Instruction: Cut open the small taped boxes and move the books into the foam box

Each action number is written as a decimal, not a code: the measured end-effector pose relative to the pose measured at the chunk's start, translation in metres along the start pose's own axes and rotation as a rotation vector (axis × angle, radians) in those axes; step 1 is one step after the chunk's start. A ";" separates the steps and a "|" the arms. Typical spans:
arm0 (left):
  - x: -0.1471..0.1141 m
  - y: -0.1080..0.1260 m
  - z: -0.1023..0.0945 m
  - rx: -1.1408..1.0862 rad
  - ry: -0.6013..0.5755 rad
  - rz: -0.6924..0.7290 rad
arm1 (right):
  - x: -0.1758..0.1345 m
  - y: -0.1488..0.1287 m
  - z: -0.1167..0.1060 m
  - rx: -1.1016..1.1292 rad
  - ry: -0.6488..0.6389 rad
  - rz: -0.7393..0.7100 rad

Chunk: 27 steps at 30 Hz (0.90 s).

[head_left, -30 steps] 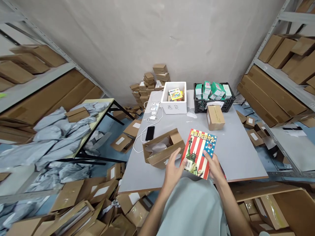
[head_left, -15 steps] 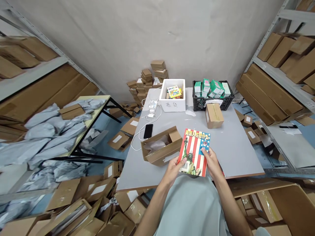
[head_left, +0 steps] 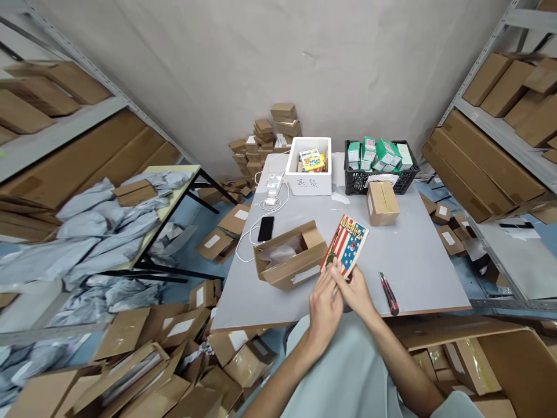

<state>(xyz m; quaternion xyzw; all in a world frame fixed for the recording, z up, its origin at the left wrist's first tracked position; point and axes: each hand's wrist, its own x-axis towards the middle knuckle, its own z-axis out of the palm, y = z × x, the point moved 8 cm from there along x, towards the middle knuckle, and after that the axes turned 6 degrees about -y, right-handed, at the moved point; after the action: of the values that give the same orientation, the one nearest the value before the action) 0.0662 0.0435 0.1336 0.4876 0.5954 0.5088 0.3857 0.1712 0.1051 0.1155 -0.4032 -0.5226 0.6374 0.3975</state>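
Note:
A book [head_left: 348,241] with a red-and-white striped cover, blue starred panel and yellow lettering is tilted above the table's front part. My right hand [head_left: 355,293] grips its lower edge, thumb on the cover. Close against it, my left hand [head_left: 325,305] has its fingers at the book's lower left corner; they hide part of the cover. Just left of the book, an open cardboard box [head_left: 289,261] holds clear plastic wrapping. A red and black utility knife [head_left: 389,295] lies to the right of my hands, touched by neither.
A white foam bin [head_left: 308,184] with books stands at the table's back, beside a black crate [head_left: 354,181] of green boxes. A taped carton [head_left: 383,203] sits before the crate. A phone [head_left: 266,229] and cables lie left. Cartons and grey bags surround the table [head_left: 418,244].
The book has turned clockwise and tilted, with its lower part now covered by my hands. My left hand has moved in beside my right. The utility knife has come into full view.

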 end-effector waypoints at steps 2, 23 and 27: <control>-0.001 0.004 0.009 0.011 -0.076 0.020 | 0.004 -0.004 -0.015 0.019 0.082 0.019; 0.011 -0.034 -0.010 -0.625 -0.272 -0.422 | -0.015 0.015 -0.052 0.274 -0.136 0.287; 0.013 -0.038 -0.015 -0.588 -0.171 -0.368 | -0.004 0.013 -0.060 0.196 -0.038 0.201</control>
<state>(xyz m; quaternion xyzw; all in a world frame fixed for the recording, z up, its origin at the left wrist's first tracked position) 0.0417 0.0527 0.0994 0.2812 0.4670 0.5378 0.6432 0.2273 0.1199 0.0949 -0.4006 -0.4225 0.7295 0.3590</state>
